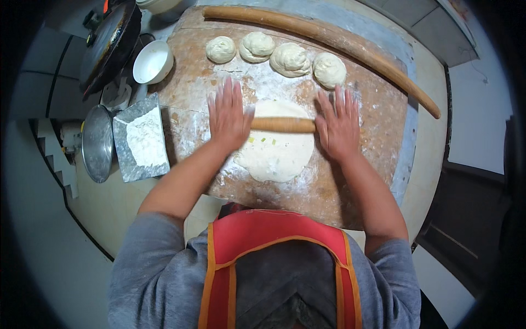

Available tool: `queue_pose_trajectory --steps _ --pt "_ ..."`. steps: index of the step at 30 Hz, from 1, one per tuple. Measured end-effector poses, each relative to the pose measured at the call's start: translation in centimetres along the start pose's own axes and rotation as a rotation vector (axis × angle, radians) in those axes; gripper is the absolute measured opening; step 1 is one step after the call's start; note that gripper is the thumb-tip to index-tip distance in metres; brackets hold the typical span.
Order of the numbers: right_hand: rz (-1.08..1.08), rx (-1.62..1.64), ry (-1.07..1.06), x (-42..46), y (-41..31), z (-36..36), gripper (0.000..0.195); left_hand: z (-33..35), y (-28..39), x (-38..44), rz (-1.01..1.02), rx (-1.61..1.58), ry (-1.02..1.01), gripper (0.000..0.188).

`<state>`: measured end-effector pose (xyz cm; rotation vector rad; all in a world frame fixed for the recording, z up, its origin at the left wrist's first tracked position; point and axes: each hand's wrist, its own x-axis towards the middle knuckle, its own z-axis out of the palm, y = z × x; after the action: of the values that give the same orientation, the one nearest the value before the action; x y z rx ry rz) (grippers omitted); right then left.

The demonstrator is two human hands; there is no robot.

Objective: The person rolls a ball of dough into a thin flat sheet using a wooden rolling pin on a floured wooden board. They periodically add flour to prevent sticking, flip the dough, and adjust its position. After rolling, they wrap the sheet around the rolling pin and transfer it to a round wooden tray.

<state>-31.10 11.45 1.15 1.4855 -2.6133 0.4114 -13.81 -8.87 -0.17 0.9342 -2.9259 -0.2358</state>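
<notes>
A flattened sheet of dough (279, 158) with a few green bits in it lies on a floured wooden board (382, 123). Across its upper part rests a short wooden rolling pin (283, 125), slightly blurred. My left hand (230, 117) lies flat over the pin's left end, fingers extended away from me. Over the right end is my right hand (339, 125), palm down with its fingers spread. Both palms hide the ends of the pin, and neither hand is wrapped around it.
Several dough balls (290, 60) sit in a row beyond the sheet. Behind them lies a long wooden rolling pin (328, 35). At the left are a white bowl (153, 62), a metal box of flour (144, 137), a metal basin (97, 144) and a dark pan (109, 49).
</notes>
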Motion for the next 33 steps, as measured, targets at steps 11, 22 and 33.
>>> queue_pose_trajectory --steps 11,22,33 --pt "-0.047 0.156 -0.241 -4.5 -2.1 -1.9 0.059 -0.7 -1.6 -3.5 0.173 -0.073 -0.099 0.072" --pt "-0.093 0.027 -0.108 -2.1 -2.4 -0.8 0.058 -1.0 -2.4 -3.8 0.061 -0.045 -0.063 0.067" --pt "-0.094 0.159 -0.240 -16.5 -4.4 -4.0 0.066 -2.4 -0.9 -19.8 0.219 -0.027 -0.584 0.083"
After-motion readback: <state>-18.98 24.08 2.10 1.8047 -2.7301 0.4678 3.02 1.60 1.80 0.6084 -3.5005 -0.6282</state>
